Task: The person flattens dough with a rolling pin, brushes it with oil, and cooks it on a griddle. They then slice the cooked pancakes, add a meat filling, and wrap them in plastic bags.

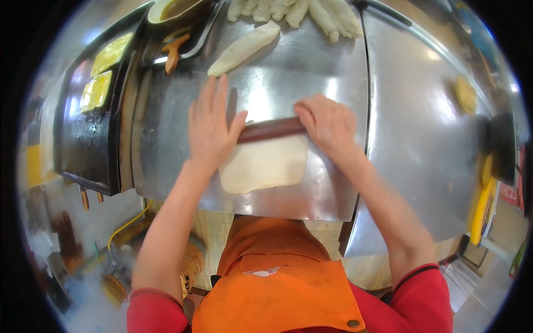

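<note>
A flat, roughly rectangular sheet of dough lies on the steel worktop in front of me. Across its far edge lies a dark wooden rolling pin, slightly blurred. My left hand is at the pin's left end, fingers stretched forward and thumb apart; the palm hides that end. At the other end, my right hand curls around the pin and covers its tip. Just beyond my left fingertips is a long piece of dough, lying diagonally.
Several dough rolls lie at the far edge. On the left, a black griddle carries two yellowish squares. A wooden-handled tool rests on a tray beside a bowl of brown liquid. A second steel surface adjoins on the right.
</note>
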{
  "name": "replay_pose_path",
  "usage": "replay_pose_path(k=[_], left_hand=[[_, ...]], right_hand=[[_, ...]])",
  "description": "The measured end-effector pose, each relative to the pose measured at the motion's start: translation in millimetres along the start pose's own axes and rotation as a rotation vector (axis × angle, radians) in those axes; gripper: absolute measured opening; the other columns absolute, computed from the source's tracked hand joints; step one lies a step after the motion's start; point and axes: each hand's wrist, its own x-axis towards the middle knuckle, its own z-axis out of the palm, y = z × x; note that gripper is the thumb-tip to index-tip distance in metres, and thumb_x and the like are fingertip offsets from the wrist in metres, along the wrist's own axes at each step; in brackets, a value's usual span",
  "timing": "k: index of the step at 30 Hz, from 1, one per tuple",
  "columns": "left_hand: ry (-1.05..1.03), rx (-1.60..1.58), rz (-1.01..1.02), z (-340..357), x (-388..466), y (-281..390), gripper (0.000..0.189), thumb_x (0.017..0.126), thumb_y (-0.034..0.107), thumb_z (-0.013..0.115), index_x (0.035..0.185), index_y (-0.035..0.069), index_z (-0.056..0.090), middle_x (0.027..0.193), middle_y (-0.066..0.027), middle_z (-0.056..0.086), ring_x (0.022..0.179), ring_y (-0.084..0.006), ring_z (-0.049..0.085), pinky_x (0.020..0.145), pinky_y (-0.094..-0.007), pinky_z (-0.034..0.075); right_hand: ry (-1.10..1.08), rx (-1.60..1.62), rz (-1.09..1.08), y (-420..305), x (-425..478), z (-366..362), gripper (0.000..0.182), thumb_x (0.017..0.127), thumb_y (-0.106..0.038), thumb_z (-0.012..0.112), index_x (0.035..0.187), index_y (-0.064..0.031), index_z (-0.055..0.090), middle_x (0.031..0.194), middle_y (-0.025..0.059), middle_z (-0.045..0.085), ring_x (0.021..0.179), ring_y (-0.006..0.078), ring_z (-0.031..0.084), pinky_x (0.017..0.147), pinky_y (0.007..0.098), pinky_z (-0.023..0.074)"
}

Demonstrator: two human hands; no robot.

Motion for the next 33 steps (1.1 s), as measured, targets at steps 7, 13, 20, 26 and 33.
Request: replay_pose_path(k=[7,13,20,26,33], left_hand=[[0.035,0.003,-0.074,-15.4,-6.9,-17.7,0.058,0.086,0.032,0.05,0.133,0.002,0.035,0.137,-0.0184,0.036,0.123,-0.0381,0.036,0.101,-0.0461,0.026],[-0.27,0.133,0.011,-50.0,-102.2,21.9,0.062,0.077,0.027,0.057,0.132,0.004,0.039,0.14,-0.0151,0.034,0.129,-0.0364,0.029,0.103,-0.0523,0.021],[-0.327,0.104,0.035,-57.7,-121.5,32.3,0.062,0.073,0.026,0.06,0.13,0.008,0.043,0.139,-0.0111,0.036,0.128,-0.0333,0.031,0.102,-0.0509,0.023],[-0.256,0.145,0.01,-37.5,-52.5,20.2,0.059,0.077,0.025,0.058,0.132,0.011,0.041,0.14,-0.0099,0.036,0.128,-0.0334,0.031,0.104,-0.0501,0.023],[-0.362,0.079,0.165,-50.4,-91.6,37.7,0.065,0.076,0.027,0.061,0.135,0.015,0.039,0.14,-0.0075,0.035,0.129,-0.0334,0.031,0.103,-0.0527,0.023]], right_hand=[[0.027,0.342,0.177,-28.9,18.3,-19.6,0.016,0.083,-0.023,0.058,0.076,-0.0097,0.063,0.069,0.0057,0.061,0.065,0.0273,0.057,0.058,0.0371,0.0441],[-0.064,0.107,0.051,-63.4,-96.9,-33.2,0.059,0.07,-0.022,0.067,0.125,-0.0112,0.049,0.121,0.005,0.05,0.109,0.0218,0.048,0.087,0.0371,0.0359],[-0.08,0.074,0.085,-71.4,-117.0,-39.1,0.055,0.07,-0.022,0.067,0.122,-0.0089,0.052,0.117,0.0066,0.052,0.109,0.0242,0.048,0.09,0.0395,0.0359],[-0.041,0.053,0.094,-42.6,-47.8,-19.3,0.057,0.072,-0.017,0.065,0.125,-0.0036,0.048,0.126,0.013,0.049,0.116,0.0309,0.046,0.093,0.0414,0.0379],[-0.072,0.116,0.146,-57.7,-100.2,-35.7,0.055,0.074,-0.019,0.062,0.124,-0.0021,0.048,0.125,0.0145,0.05,0.114,0.0336,0.048,0.092,0.0408,0.0389]])
